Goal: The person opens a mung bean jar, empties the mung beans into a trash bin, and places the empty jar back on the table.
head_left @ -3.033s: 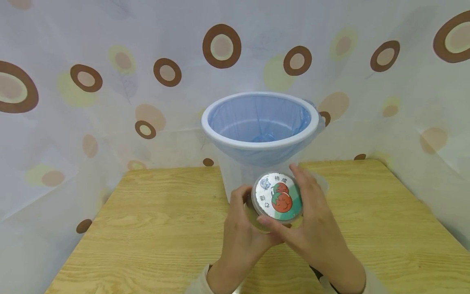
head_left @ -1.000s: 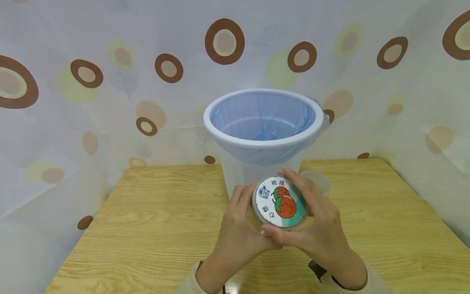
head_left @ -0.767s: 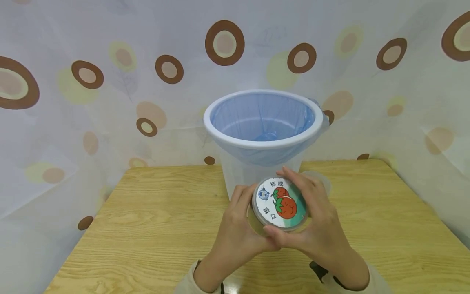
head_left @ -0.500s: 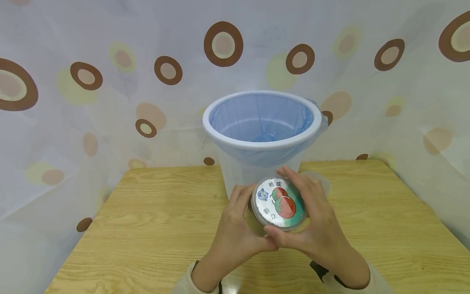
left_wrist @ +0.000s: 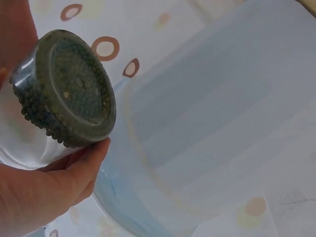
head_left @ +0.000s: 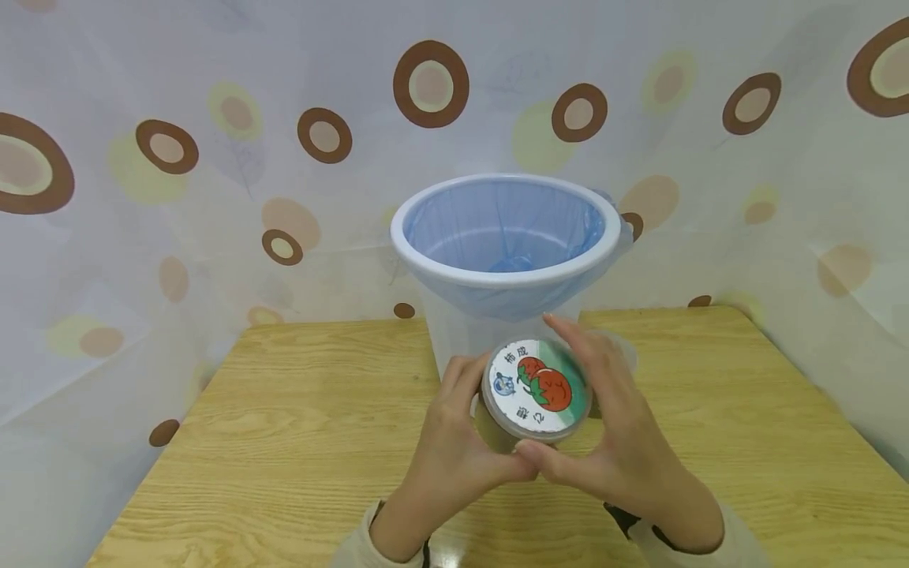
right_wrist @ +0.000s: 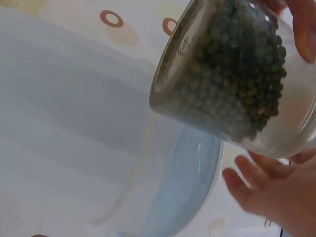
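A clear jar [right_wrist: 291,113] of small green mung beans [right_wrist: 242,79] is held tilted above the table in front of the bin. Its round lid [head_left: 547,394] carries a label with two red tomatoes, white on one side and green on the other. My left hand [head_left: 454,442] grips the jar's side, fingers curled round it. My right hand [head_left: 618,418] curves round the lid's right edge, its index finger raised off the rim and its thumb at the lower edge. In the right wrist view several fingers [right_wrist: 242,190] are spread just off the glass.
A whitish translucent bin [head_left: 401,241] lined with a blue plastic bag [head_left: 483,209] stands behind the hands on the wooden table [head_left: 319,410]. Partly hidden by my right hand is a round translucent item [head_left: 626,353]. A patterned sheet [head_left: 355,47] encloses the back and sides.
The lid's label has turned counterclockwise. The right index finger and thumb have spread slightly away from the lid's rim. My left hand has kept its grip on the jar throughout.
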Action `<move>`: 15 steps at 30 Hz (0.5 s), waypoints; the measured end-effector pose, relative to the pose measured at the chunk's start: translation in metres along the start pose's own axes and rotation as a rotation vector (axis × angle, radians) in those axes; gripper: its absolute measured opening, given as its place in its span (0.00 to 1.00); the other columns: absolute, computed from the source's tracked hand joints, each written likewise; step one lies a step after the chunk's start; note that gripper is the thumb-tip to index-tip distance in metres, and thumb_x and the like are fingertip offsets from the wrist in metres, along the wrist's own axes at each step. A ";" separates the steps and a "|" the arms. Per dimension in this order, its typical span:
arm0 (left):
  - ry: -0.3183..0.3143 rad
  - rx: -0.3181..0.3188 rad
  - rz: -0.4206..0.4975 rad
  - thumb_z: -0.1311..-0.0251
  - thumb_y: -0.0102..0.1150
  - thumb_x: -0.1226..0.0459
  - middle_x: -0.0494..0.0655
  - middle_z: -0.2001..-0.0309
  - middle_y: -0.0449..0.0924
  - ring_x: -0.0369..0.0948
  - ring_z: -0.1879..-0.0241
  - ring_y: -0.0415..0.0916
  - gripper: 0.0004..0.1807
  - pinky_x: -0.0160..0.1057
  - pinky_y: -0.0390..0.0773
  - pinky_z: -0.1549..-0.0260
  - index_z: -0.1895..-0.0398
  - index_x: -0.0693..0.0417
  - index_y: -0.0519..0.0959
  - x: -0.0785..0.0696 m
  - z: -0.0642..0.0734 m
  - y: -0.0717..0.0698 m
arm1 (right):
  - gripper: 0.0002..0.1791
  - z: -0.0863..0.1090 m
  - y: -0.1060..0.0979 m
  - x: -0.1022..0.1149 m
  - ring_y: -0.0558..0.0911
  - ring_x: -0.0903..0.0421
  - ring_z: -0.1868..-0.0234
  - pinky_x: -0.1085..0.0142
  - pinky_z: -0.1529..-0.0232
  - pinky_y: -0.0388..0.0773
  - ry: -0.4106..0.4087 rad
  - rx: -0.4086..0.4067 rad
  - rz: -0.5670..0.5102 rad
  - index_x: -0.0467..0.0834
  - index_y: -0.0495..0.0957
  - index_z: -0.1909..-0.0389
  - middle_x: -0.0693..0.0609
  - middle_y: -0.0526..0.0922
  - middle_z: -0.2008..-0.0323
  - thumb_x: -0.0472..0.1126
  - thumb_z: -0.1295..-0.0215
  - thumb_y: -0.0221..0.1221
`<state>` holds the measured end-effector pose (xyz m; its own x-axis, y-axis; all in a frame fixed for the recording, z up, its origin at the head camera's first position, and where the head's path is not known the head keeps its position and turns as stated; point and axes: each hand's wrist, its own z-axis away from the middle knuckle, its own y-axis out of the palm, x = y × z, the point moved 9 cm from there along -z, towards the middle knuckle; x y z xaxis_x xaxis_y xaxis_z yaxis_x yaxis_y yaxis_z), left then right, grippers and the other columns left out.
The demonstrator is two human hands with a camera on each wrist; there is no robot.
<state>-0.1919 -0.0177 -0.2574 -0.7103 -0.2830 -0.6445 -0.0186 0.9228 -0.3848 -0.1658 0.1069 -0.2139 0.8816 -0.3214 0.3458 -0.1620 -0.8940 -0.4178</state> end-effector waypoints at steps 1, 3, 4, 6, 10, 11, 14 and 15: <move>-0.006 -0.013 -0.005 0.68 0.77 0.62 0.43 0.52 0.70 0.37 0.50 0.70 0.46 0.40 0.74 0.48 0.37 0.53 0.70 0.000 0.000 0.000 | 0.50 0.001 0.000 -0.003 0.65 0.49 0.40 0.68 0.41 0.63 0.046 -0.004 0.033 0.30 0.60 0.33 0.40 0.67 0.38 0.63 0.44 0.62; -0.029 -0.044 -0.015 0.67 0.77 0.61 0.42 0.52 0.70 0.36 0.51 0.70 0.45 0.39 0.74 0.48 0.37 0.51 0.70 0.002 0.001 0.001 | 0.52 0.003 -0.001 -0.009 0.63 0.49 0.40 0.66 0.42 0.61 0.140 -0.009 0.088 0.35 0.60 0.32 0.43 0.67 0.39 0.67 0.47 0.62; -0.042 -0.059 -0.016 0.67 0.78 0.60 0.41 0.52 0.70 0.36 0.51 0.69 0.45 0.39 0.74 0.48 0.38 0.50 0.70 0.003 0.001 0.001 | 0.53 0.004 0.000 -0.012 0.62 0.49 0.39 0.64 0.43 0.61 0.179 -0.012 0.114 0.36 0.60 0.31 0.44 0.67 0.38 0.69 0.49 0.62; -0.051 -0.091 -0.034 0.66 0.79 0.59 0.41 0.53 0.69 0.36 0.51 0.69 0.45 0.39 0.75 0.50 0.38 0.50 0.70 0.003 0.003 0.002 | 0.55 0.007 0.000 -0.016 0.61 0.49 0.39 0.63 0.43 0.60 0.243 -0.016 0.136 0.39 0.60 0.31 0.45 0.67 0.38 0.71 0.52 0.62; -0.022 -0.154 -0.084 0.68 0.81 0.57 0.43 0.53 0.69 0.38 0.52 0.69 0.48 0.39 0.75 0.50 0.38 0.53 0.69 0.001 0.005 0.000 | 0.56 0.009 0.001 -0.017 0.63 0.49 0.41 0.60 0.45 0.60 0.272 -0.045 0.172 0.38 0.61 0.32 0.44 0.68 0.40 0.72 0.55 0.64; -0.010 -0.165 -0.102 0.69 0.81 0.57 0.43 0.53 0.69 0.38 0.52 0.69 0.48 0.39 0.75 0.51 0.38 0.54 0.69 0.000 0.006 0.000 | 0.56 0.010 0.001 -0.017 0.63 0.49 0.42 0.60 0.46 0.60 0.273 -0.053 0.177 0.38 0.61 0.33 0.43 0.68 0.41 0.72 0.55 0.64; 0.010 -0.179 -0.126 0.70 0.80 0.59 0.44 0.53 0.69 0.38 0.51 0.69 0.47 0.39 0.75 0.50 0.39 0.55 0.69 -0.001 0.006 0.000 | 0.56 0.010 0.000 -0.016 0.64 0.49 0.45 0.60 0.48 0.60 0.267 -0.077 0.197 0.37 0.62 0.34 0.42 0.69 0.44 0.73 0.54 0.62; 0.013 -0.179 -0.130 0.70 0.79 0.60 0.44 0.53 0.69 0.38 0.51 0.69 0.47 0.39 0.75 0.50 0.39 0.55 0.69 -0.002 0.006 0.000 | 0.55 0.010 0.000 -0.016 0.65 0.49 0.46 0.60 0.49 0.60 0.265 -0.082 0.200 0.36 0.62 0.34 0.42 0.69 0.45 0.73 0.54 0.61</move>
<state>-0.1864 -0.0191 -0.2602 -0.7029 -0.4006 -0.5877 -0.2349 0.9107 -0.3399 -0.1753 0.1152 -0.2281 0.6847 -0.5534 0.4743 -0.3650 -0.8236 -0.4340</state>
